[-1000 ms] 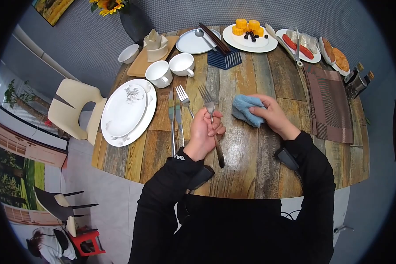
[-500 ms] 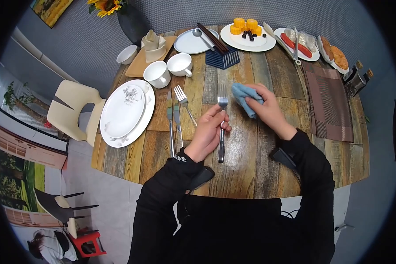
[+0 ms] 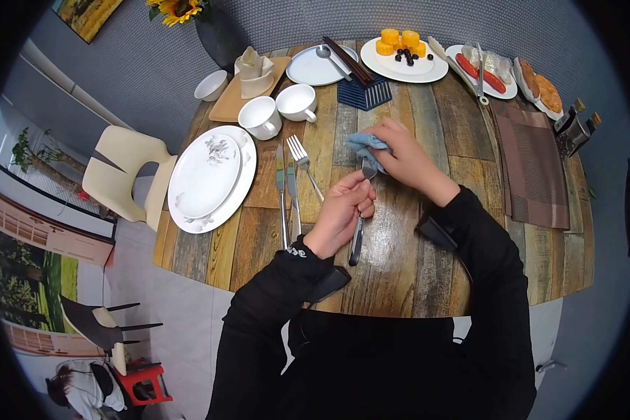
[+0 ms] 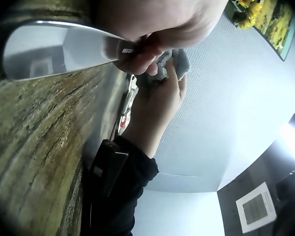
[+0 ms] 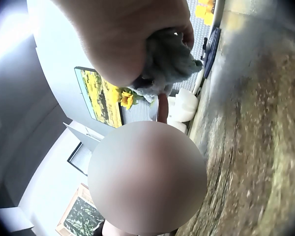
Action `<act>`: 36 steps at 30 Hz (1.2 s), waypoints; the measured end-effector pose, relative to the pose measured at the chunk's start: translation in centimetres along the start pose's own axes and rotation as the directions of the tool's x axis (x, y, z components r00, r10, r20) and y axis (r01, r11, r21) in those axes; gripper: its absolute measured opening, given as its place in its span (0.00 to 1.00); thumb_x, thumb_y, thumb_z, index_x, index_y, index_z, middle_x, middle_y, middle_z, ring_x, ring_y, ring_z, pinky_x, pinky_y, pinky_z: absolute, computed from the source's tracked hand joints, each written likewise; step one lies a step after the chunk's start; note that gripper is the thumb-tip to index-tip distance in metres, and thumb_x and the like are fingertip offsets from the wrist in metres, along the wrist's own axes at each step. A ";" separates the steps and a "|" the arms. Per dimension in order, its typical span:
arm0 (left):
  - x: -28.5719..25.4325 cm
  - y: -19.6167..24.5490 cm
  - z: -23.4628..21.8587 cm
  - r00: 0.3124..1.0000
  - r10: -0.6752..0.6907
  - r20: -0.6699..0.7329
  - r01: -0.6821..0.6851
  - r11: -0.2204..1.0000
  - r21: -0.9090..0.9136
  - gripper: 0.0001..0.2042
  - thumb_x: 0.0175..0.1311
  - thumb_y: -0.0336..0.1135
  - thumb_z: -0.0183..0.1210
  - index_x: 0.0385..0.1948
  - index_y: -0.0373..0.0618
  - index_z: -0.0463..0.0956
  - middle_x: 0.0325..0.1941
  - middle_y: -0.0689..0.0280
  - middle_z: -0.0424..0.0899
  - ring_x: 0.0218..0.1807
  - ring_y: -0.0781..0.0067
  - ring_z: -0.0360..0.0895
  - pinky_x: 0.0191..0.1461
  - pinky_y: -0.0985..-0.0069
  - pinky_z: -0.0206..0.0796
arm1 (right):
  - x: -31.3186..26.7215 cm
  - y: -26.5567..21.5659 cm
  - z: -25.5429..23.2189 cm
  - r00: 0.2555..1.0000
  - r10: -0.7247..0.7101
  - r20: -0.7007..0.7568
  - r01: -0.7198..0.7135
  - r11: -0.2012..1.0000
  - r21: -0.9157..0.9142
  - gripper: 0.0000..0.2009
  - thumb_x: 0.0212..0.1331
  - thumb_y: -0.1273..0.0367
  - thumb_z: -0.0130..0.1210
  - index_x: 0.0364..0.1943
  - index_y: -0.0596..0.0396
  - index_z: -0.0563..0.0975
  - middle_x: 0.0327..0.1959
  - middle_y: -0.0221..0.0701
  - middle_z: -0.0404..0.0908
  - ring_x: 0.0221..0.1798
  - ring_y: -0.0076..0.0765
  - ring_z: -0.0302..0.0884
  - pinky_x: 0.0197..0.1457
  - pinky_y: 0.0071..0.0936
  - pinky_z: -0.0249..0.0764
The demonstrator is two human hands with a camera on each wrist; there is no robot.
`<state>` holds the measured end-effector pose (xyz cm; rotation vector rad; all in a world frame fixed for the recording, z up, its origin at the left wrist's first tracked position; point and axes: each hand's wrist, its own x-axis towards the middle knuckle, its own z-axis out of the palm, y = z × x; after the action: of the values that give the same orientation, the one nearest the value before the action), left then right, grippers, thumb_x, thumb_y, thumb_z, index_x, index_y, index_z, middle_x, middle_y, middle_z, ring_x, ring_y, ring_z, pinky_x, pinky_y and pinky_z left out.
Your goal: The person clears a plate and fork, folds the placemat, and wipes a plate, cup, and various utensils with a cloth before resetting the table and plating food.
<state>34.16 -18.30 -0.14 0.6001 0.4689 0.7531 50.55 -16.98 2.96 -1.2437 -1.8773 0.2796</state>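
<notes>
My left hand [image 3: 343,213] holds a metal fork [image 3: 357,245] by the handle, tines pointing away from me. In the left wrist view the fork's broad handle end sticks out beyond the hand. My right hand [image 3: 409,157] grips a blue cloth [image 3: 362,143], bunched around the fork's head, so the tines are hidden. The right wrist view shows the cloth [image 5: 169,61] crumpled under the curled fingers. Left of the hands, a second fork [image 3: 299,155] lies beside two table knives [image 3: 281,192].
Stacked white plates [image 3: 178,210] lie at the left, with two white cups [image 3: 260,119] behind them. Farther back are a wooden tray [image 3: 224,108] with a folded napkin, a blue trivet [image 3: 357,98] and a plate of corn [image 3: 437,70]. A brown placemat [image 3: 535,168] lies at the right.
My left hand has turned the fork and shifted it right. My right hand has moved left, bringing the cloth from beside the fork onto its tines.
</notes>
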 end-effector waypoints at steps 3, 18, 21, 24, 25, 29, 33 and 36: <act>0.0 -0.1 0.0 1.000 -0.009 -0.008 0.009 1.000 0.003 0.04 0.61 0.25 0.46 0.34 0.40 0.68 0.23 0.66 0.71 0.16 0.85 0.55 0.21 0.86 0.50 | 0.5 0.9 0.1 0.999 0.001 -0.041 -0.003 0.999 -0.043 0.13 0.45 0.75 0.49 0.39 0.56 0.73 0.33 0.36 0.70 0.41 0.44 0.66 0.44 0.32 0.63; 0.4 -0.3 0.3 0.991 0.131 0.010 -0.130 0.988 -0.084 0.17 0.54 0.19 0.39 0.48 0.37 0.62 0.48 0.60 0.70 0.53 0.67 0.65 0.61 0.70 0.54 | -0.9 -1.3 -0.4 0.985 -0.152 0.080 0.154 0.988 -0.018 0.16 0.41 0.80 0.48 0.39 0.55 0.73 0.36 0.36 0.69 0.43 0.45 0.66 0.46 0.32 0.64; 0.7 0.0 -0.5 0.993 0.119 0.027 -0.107 0.957 -0.270 0.17 0.53 0.25 0.39 0.47 0.34 0.62 0.48 0.59 0.70 0.53 0.65 0.65 0.61 0.69 0.52 | -1.4 -1.7 -0.4 0.972 -0.175 0.159 0.178 0.984 -0.006 0.15 0.40 0.80 0.48 0.37 0.56 0.73 0.36 0.37 0.70 0.43 0.45 0.66 0.46 0.32 0.64; 0.4 0.2 -0.4 0.994 0.105 0.000 -0.099 0.932 -0.349 0.19 0.53 0.32 0.39 0.46 0.33 0.63 0.47 0.58 0.71 0.53 0.65 0.65 0.60 0.68 0.52 | -2.5 -1.8 -0.5 0.958 -0.144 0.249 0.124 0.988 0.095 0.15 0.40 0.80 0.48 0.36 0.55 0.74 0.36 0.37 0.71 0.43 0.44 0.66 0.47 0.32 0.64; 0.4 0.2 -0.6 0.995 0.094 -0.033 -0.099 0.942 -0.319 0.20 0.54 0.34 0.37 0.47 0.33 0.62 0.49 0.57 0.70 0.53 0.64 0.65 0.60 0.68 0.52 | -2.8 -2.0 -0.7 0.949 -0.152 0.278 0.127 0.986 0.105 0.14 0.40 0.80 0.48 0.36 0.55 0.74 0.36 0.36 0.71 0.44 0.44 0.67 0.47 0.32 0.64; 0.2 0.4 0.0 0.998 0.061 0.028 -0.050 0.951 -0.306 0.20 0.55 0.35 0.37 0.48 0.34 0.61 0.52 0.56 0.68 0.55 0.63 0.64 0.61 0.68 0.51 | -3.4 -3.4 -1.4 0.909 -0.123 0.399 0.139 0.990 -0.011 0.14 0.40 0.80 0.48 0.35 0.53 0.75 0.36 0.35 0.71 0.44 0.43 0.67 0.47 0.32 0.64; 0.3 0.2 -0.2 0.998 0.065 0.009 -0.062 0.983 -0.171 0.17 0.57 0.30 0.40 0.49 0.35 0.60 0.54 0.56 0.66 0.58 0.63 0.62 0.62 0.69 0.51 | -3.8 -3.8 -1.8 0.890 -0.160 0.426 0.155 0.987 0.048 0.15 0.38 0.81 0.49 0.34 0.53 0.75 0.36 0.34 0.71 0.43 0.43 0.67 0.47 0.33 0.64; 0.3 0.1 -0.2 0.996 0.084 -0.025 -0.085 0.993 -0.086 0.16 0.57 0.23 0.42 0.49 0.36 0.60 0.54 0.56 0.66 0.58 0.64 0.62 0.61 0.71 0.54 | -4.2 -4.1 -2.2 0.844 -0.189 0.503 0.168 0.982 0.086 0.16 0.36 0.82 0.49 0.34 0.53 0.75 0.35 0.34 0.71 0.43 0.43 0.67 0.47 0.33 0.64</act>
<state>34.18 -17.93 -0.32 0.5337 0.4299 0.8570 50.18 -23.04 4.51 -1.0176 -2.4105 0.5879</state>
